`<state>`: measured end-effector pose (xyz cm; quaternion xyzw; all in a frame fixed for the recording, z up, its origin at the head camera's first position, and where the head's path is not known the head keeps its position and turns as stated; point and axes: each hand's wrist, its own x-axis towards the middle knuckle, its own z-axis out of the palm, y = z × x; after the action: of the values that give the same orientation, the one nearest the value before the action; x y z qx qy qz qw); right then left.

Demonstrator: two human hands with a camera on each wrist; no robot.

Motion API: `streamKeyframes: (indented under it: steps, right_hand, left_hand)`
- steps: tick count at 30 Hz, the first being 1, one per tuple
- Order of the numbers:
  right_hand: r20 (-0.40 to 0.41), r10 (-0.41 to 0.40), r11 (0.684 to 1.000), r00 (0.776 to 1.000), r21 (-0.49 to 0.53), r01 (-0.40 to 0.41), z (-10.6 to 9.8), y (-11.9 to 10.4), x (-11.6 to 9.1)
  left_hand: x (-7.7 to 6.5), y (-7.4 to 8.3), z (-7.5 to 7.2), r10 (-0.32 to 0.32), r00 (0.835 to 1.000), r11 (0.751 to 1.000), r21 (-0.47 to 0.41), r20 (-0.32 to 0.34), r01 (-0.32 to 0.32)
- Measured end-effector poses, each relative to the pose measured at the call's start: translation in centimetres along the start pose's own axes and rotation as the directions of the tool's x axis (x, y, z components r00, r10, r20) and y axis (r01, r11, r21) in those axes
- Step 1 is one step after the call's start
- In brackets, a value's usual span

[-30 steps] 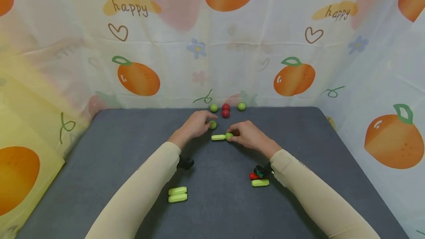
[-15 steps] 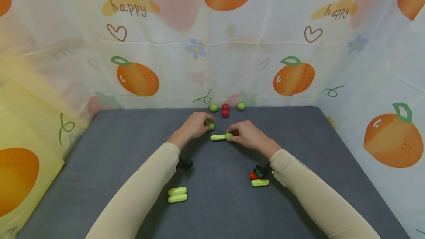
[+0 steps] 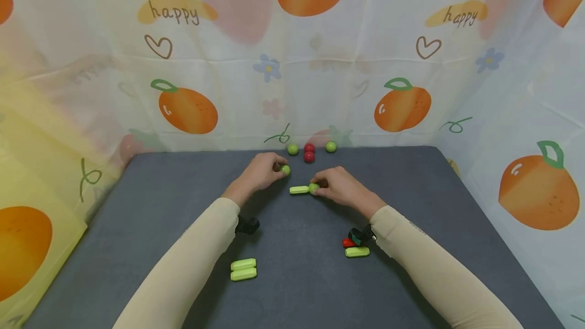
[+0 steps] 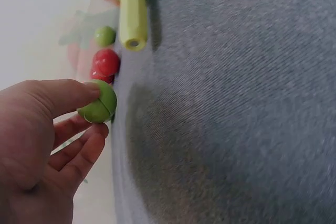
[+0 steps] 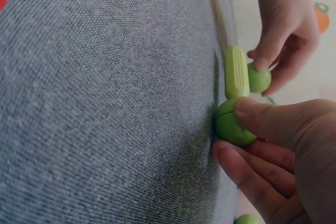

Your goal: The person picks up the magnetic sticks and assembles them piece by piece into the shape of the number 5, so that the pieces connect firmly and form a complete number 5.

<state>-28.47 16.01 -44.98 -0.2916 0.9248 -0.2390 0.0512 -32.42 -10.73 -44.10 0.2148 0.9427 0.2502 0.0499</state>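
Note:
My left hand (image 3: 260, 172) pinches a green ball (image 4: 105, 109) between thumb and fingers, left of the middle of the grey table. A thin seam line crosses the ball in the left wrist view. My right hand (image 3: 344, 188) pinches another green ball (image 5: 230, 125) with thumb and fingertips. A light green ridged stick (image 5: 237, 72) points left from that ball, its end against it; the left wrist view shows a dark round spot in the stick's free end. Whether ball and stick are joined cannot be told.
Along the table's back edge lie a green ball (image 3: 293, 150), two red balls (image 3: 309, 157) and another green ball (image 3: 331, 146). Two light green sticks (image 3: 244, 273) lie near the front left. By my right wrist are a stick (image 3: 357, 252) and a partly hidden red piece (image 3: 349, 242).
My left fingers have closed on the green ball and moved it slightly left, away from the stick. My right hand keeps its hold in nearly the same place.

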Motion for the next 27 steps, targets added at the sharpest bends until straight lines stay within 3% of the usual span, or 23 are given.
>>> streamKeyframes:
  steps: [12,27]
  right_hand:
    - [0.0,0.003,1.0,1.0,0.006,-0.003,0.0,0.2,-0.1]
    - [-0.003,-0.003,1.0,1.0,0.007,0.003,0.0,0.1,-0.2]
  left_hand:
    - [-2.4,-0.9,-0.7,-0.037,0.995,0.986,-0.168,-0.095,0.02]
    - [-5.2,-1.2,0.0,-0.048,0.996,0.968,-0.251,-0.08,0.026]
